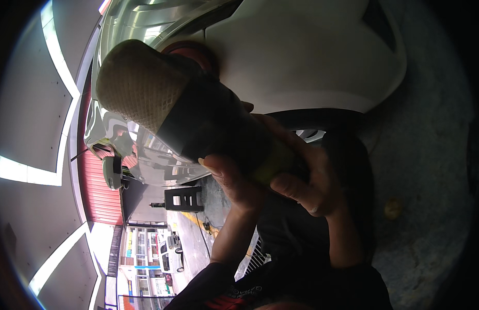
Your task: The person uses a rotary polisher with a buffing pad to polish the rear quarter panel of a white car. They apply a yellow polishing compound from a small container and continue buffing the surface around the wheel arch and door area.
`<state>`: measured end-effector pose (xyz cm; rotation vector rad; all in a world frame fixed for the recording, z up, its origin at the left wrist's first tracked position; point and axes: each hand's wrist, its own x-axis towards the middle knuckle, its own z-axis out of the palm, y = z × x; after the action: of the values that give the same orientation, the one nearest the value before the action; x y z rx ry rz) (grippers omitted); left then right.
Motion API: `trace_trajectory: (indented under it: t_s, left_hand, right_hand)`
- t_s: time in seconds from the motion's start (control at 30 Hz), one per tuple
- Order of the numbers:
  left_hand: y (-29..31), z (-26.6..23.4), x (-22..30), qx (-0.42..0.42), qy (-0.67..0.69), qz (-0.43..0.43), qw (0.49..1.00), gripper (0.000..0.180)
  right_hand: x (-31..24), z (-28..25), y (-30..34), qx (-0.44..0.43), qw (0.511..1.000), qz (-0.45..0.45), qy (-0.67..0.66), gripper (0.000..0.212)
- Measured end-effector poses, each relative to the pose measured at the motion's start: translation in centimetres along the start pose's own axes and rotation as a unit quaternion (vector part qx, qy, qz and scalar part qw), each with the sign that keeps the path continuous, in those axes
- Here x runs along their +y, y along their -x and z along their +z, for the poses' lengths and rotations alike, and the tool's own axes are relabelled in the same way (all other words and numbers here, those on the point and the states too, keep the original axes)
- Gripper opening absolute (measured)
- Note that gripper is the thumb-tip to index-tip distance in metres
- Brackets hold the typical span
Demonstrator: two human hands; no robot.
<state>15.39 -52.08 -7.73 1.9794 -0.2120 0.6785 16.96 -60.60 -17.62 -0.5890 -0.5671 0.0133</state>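
A bulky power polisher (pixel 213 119) with a tan mesh-textured head and a dark body slants across the middle of the view. Its round red pad (pixel 195 51) sits up against a pale car (pixel 306 62); whether it presses on the panel I cannot tell. My left hand (pixel 237 181) is closed round the underside of the body, thumb along its side. Farther back, my right hand (pixel 311 175) grips the greenish rear part, its thumb folded over. Some fingers of both hands are hidden behind the tool.
Below the car's panel is a dark tyre (pixel 322 119). The scene appears turned sideways, with ceiling lights (pixel 30 168) at the left. A black stool (pixel 183 199), a side mirror (pixel 111 173) and a parked white vehicle (pixel 169 253) stand beyond. A small yellowish round thing (pixel 393 209) lies on the floor.
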Motion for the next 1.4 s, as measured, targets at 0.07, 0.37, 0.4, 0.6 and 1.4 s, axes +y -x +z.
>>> trace_trajectory:
  t_s: [0.07,0.37,0.4,0.6,1.4]
  left_hand:
    - [0.5,-0.7,-0.7,-0.014,0.11,-0.022,0.994,0.104]
    - [0.7,1.5,0.5,0.019,0.27,-0.078,0.96,0.111]
    - [0.1,2.0,0.7,0.012,0.27,-0.081,0.959,0.111]
    - [0.0,2.2,1.1,0.022,0.239,-0.1,0.966,0.114]
    - [-0.6,-0.7,2.4,-0.046,0.231,-0.174,0.956,0.073]
  right_hand:
    - [-0.9,0.2,0.0,-0.02,0.999,0.023,0.041,0.076]
    - [-4.0,-2.1,-0.9,-0.064,0.982,0.067,0.163,0.077]
    - [-4.7,-2.3,-1.2,-0.059,0.984,0.074,0.152,0.078]
    - [-6.2,-2.5,-2.0,-0.066,0.983,0.081,0.154,0.079]
    - [-3.8,0.5,0.2,-0.012,0.987,0.088,0.134,0.111]
